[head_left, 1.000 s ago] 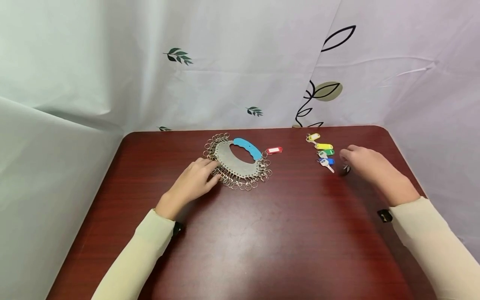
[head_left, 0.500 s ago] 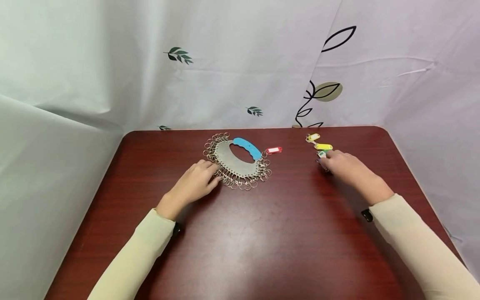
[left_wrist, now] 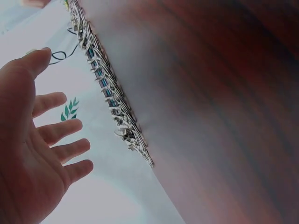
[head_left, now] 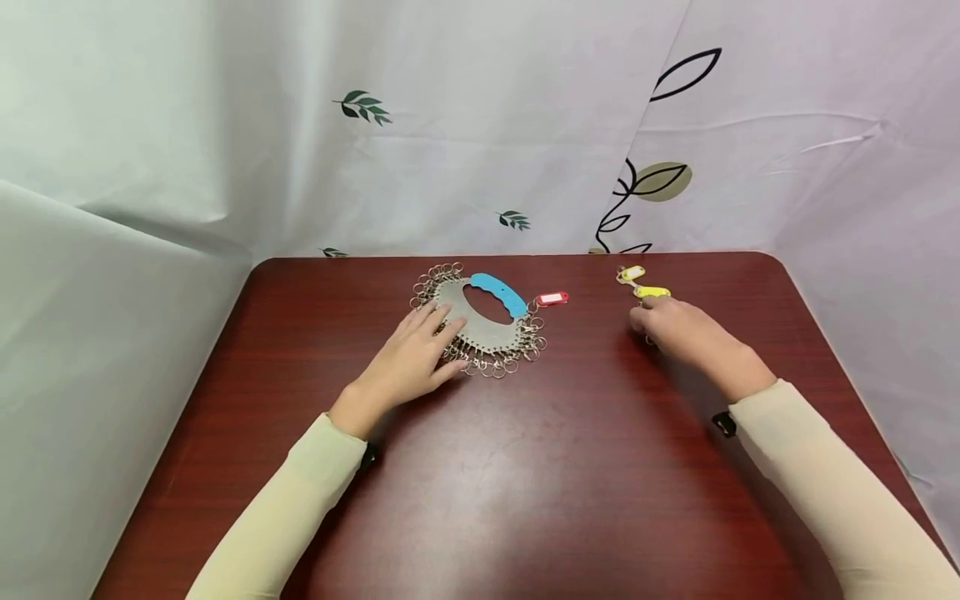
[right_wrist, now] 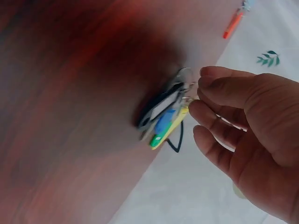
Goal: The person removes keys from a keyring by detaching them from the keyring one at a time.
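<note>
My left hand reaches over a grey metal plate edged with clips and rings, its fingers spread; contact is unclear. The plate has a blue handle, and a red key tag lies by its end. In the right wrist view, my right hand brings thumb and fingertips together at the ring end of a black key tag. Beside that tag are a blue tag, a green tag and a yellow tag. In the head view, my right hand hides most of these.
Another yellow tag lies near the back edge of the dark red-brown table. White cloth with leaf prints hangs behind and at both sides.
My right hand has moved left from the table's right side to the tag row, now covering the green and blue tags. My left hand has slid further over the plate, its fingers spreading.
</note>
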Tool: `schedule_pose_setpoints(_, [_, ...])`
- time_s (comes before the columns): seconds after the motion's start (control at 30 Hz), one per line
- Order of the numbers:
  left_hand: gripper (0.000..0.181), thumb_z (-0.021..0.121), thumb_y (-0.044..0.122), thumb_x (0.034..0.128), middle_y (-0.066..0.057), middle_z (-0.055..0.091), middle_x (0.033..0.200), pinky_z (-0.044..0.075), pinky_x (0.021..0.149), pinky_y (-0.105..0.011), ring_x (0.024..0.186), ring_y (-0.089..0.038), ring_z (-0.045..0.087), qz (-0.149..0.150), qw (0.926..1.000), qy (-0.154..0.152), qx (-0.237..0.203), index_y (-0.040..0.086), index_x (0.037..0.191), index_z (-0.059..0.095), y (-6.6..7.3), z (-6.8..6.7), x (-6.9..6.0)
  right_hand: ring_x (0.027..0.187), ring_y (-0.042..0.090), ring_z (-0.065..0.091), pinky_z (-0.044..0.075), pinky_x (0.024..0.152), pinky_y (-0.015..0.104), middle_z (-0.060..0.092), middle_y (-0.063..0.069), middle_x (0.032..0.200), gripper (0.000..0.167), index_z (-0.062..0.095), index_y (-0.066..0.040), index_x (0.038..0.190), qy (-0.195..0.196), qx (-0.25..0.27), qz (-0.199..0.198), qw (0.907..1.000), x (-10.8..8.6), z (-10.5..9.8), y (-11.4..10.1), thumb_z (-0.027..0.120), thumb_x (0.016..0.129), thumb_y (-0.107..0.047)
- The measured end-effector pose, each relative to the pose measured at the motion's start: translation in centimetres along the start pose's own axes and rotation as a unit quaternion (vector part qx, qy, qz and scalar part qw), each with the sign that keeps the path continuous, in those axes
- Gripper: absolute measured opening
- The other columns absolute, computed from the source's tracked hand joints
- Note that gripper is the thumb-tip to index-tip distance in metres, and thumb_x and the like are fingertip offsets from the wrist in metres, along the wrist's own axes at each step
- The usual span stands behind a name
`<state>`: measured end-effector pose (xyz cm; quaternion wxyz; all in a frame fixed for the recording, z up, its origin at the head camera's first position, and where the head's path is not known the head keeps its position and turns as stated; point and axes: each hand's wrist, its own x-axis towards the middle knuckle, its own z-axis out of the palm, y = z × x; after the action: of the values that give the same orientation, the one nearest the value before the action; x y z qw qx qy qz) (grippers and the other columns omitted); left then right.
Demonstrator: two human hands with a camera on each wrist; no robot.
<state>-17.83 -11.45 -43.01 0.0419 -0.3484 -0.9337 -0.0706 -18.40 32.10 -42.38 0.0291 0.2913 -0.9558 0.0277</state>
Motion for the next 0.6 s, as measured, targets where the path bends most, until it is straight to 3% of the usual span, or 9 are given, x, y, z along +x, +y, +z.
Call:
schedule_pose_setpoints(0.13, [0.068, 0.064, 0.048, 0.0994, -0.022, 0.042, 0.159, 0.030, 0.122, -0.060, 0.150, -0.046, 0.035, 0.005, 1.0000, -0.002, -0.003, 0.010, 0.153, 0.048, 0.4, 0.2, 0.5, 0.076, 0.028, 0.056, 0.050, 0.067, 0.043, 0.054, 0.008, 0.084, 0.022, 0.055, -0.011, 0.080, 0.023, 0.042, 0.000, 0.9988, 1.1, -0.6, -0.5, 0.064, 0.090, 0.006])
schedule_pose_setpoints(0.27, [0.068, 0.062, 0.049, 0.1004, -0.021, 0.042, 0.160, 0.030, 0.122, -0.061, 0.151, -0.046, 0.034, 0.003, 0.9999, -0.003, -0.016, 0.010, 0.154, 0.047, 0.9, 0.4, 1.0, 0.093, 0.031, 0.065, 0.055, 0.083, 0.049, 0.065, 0.011, 0.098, 0.008, 0.066, -0.005, 0.098, 0.039, 0.089, 0.006, 0.9953, 3.2, -0.7, -1.0, 0.067, 0.094, 0.001])
schedule_pose_setpoints(0.37, [0.067, 0.062, 0.049, 0.1008, -0.021, 0.043, 0.160, 0.031, 0.122, -0.059, 0.150, -0.045, 0.035, 0.004, 0.9997, 0.001, -0.025, 0.010, 0.153, 0.048, 1.2, 0.6, 1.3, 0.103, 0.032, 0.066, 0.054, 0.092, 0.050, 0.068, 0.012, 0.107, 0.015, 0.068, -0.003, 0.109, 0.045, 0.122, 0.008, 0.9915, 5.1, -0.4, -1.4, 0.066, 0.094, 0.000])
schedule_pose_setpoints(0.6, [0.066, 0.062, 0.049, 0.1004, -0.020, 0.047, 0.156, 0.034, 0.121, -0.058, 0.147, -0.045, 0.040, -0.003, 0.9992, 0.006, -0.040, 0.011, 0.152, 0.050, 1.8, 0.8, 2.3, 0.122, 0.034, 0.060, 0.047, 0.108, 0.052, 0.069, 0.012, 0.123, 0.027, 0.069, -0.006, 0.123, 0.013, 0.156, 0.018, 0.9875, 8.7, 0.1, -2.8, 0.067, 0.097, -0.004])
